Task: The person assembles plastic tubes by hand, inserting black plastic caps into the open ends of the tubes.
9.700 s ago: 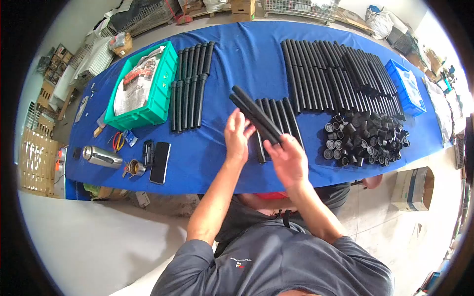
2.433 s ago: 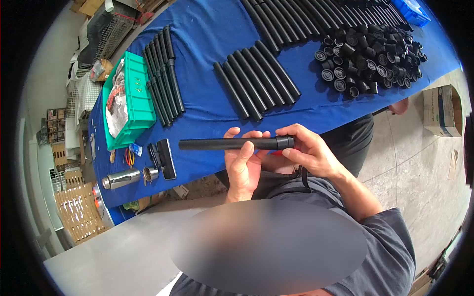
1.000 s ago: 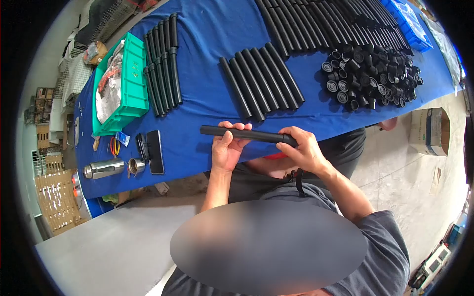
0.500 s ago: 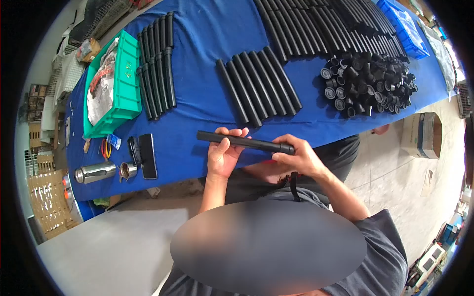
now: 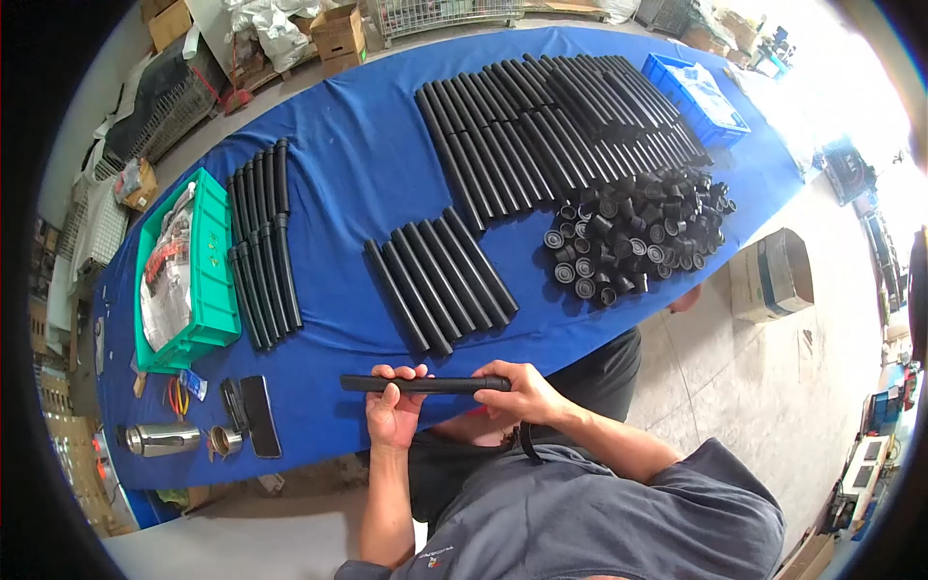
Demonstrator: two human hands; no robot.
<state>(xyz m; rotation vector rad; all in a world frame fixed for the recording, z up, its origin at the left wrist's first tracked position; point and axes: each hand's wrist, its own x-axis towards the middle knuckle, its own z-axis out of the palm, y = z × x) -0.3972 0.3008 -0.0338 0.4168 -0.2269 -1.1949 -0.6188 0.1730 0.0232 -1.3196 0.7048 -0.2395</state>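
A black tube [image 5: 445, 385] lies nearly level across both hands at the front edge of the blue-covered table. My left hand [image 5: 394, 404] is wrapped round it near its left end, thumb in front and fingers behind. My right hand [image 5: 527, 391] grips the right end, where a black cap [image 5: 493, 383] shows partly under the fingers. Just beyond the hands is a group of loose black tubes [image 5: 440, 280]. To their right sits a heap of black caps [image 5: 638, 232].
Many black tubes [image 5: 522, 126] lie in rows at the back. Capped tubes [image 5: 261, 242] lie beside a green crate [image 5: 215, 271] at left. A phone [image 5: 259, 416], a steel flask [image 5: 166, 441] and a metal cup [image 5: 224, 442] are near the front left. A blue basket [image 5: 701, 106] stands far right.
The camera view has tilted up, so the table and hands appear lower. The held tube looks more level, and both hands are still on it.
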